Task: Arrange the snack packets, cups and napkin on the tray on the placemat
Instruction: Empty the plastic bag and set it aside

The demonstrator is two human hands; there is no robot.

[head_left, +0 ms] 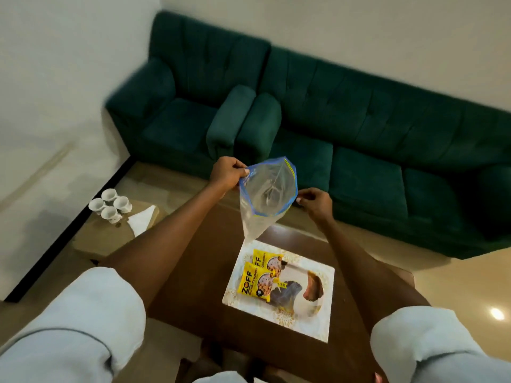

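Snack packets (260,275), two yellow ones overlapping, lay on the near-left part of the tray (318,327), presumably tipped there from above. Beyond the tray, both hands held an empty clear zip bag (265,197) by its mouth: left hand (226,172) and right hand (315,201) each pinching the rim. Far left of the tray sat four white cups (110,205) beside a napkin (141,221).

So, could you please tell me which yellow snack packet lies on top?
The nearer packet, with ZOFF fully readable; it overlaps the farther packet.
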